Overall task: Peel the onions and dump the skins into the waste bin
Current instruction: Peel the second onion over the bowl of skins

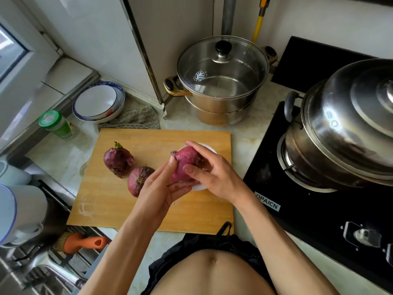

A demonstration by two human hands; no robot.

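Both hands curled round one red onion [184, 165] over the white plate [209, 148]; left hand [161, 186] cups it from below, right hand [209, 173] grips the top; two more onions [118, 160] lie left on the wooden board [119, 201]; steel pots [221, 81] behind.

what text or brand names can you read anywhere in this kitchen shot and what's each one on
"OPAICN": white label on the front edge of the black stove.
Logo with small lettering on the glass lid of the steel pot: too small to read.
Label on the green-capped jar: blurred, unreadable.
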